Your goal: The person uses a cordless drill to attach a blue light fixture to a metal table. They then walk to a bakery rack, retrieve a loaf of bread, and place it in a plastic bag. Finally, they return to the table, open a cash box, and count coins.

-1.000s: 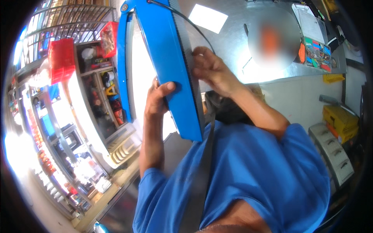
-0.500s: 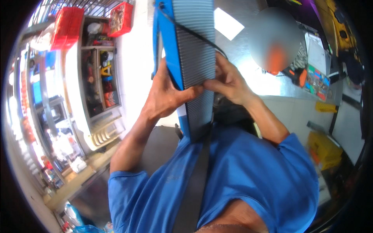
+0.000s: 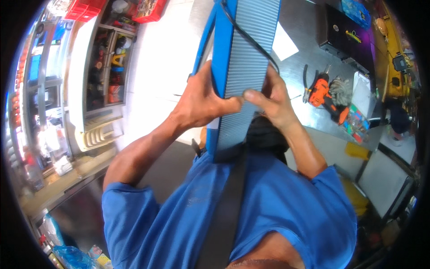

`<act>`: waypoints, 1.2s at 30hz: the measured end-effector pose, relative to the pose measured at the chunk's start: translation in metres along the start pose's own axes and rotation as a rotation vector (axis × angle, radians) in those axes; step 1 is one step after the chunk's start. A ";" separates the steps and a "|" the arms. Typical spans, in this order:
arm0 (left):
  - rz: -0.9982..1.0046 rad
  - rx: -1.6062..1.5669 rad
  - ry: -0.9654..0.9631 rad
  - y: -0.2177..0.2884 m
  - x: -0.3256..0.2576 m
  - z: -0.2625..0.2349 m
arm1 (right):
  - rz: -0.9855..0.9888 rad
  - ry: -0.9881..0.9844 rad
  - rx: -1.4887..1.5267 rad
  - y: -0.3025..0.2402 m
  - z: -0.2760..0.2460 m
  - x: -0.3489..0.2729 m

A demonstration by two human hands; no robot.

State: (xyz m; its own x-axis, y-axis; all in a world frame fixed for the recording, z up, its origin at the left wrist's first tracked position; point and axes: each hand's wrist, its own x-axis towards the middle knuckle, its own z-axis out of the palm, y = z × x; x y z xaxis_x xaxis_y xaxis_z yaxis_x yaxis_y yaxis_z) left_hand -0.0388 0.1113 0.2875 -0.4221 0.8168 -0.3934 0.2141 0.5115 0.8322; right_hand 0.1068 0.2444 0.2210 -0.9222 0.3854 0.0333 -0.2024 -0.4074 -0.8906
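Observation:
Upright before my chest stands a long blue-cased panel (image 3: 219, 58) with a ridged grey face (image 3: 248, 67). Its lower end rests against my shirt or close to it. My left hand (image 3: 201, 101) is wrapped round the blue side, its thumb lying across the ridges. From the other side my right hand (image 3: 274, 96) grips the edge, thumb on the ridged face near the left thumb; most of its fingers are hidden behind. A black cable (image 3: 242, 31) runs slantwise over the upper part and ends near my right hand.
Right of me, a metal table (image 3: 309, 116) bears an orange cordless drill (image 3: 319, 92), pliers (image 3: 306, 95), a white sheet (image 3: 285, 43), a black case (image 3: 331, 38) and a tray of small coloured parts (image 3: 356, 123). Left stand a tool cabinet (image 3: 109, 67) and a red crate (image 3: 152, 11).
The panel's upper part and my right hand appear farther right, as the whole view has shifted. Both hands keep their grip. The drill, blurred before, now shows clearly.

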 end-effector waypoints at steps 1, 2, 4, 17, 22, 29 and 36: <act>0.011 0.005 0.013 0.000 0.001 -0.001 | 0.014 -0.001 0.013 0.005 0.000 0.000; 0.029 0.010 0.027 0.002 0.002 -0.002 | 0.023 -0.002 0.020 0.008 -0.002 0.001; 0.066 0.140 0.059 0.013 0.007 -0.001 | 0.042 0.005 0.221 0.018 -0.003 0.004; 0.187 0.370 0.200 0.016 0.009 0.022 | -0.032 0.110 0.542 0.047 0.002 0.001; 0.225 0.436 0.184 0.006 0.021 0.023 | -0.017 0.228 0.467 0.053 0.007 0.004; 0.215 0.198 0.094 -0.023 0.037 0.021 | 0.002 0.335 0.558 0.055 0.005 0.010; -0.062 -0.206 -0.113 -0.070 0.007 0.003 | 0.018 0.466 0.647 0.070 -0.004 0.021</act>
State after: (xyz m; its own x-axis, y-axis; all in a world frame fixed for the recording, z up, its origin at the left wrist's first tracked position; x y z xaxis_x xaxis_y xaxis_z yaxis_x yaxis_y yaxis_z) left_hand -0.0538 0.0817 0.2256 -0.3254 0.8159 -0.4779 0.0020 0.5060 0.8625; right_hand 0.0746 0.2276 0.1577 -0.7230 0.6228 -0.2990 -0.4720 -0.7614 -0.4445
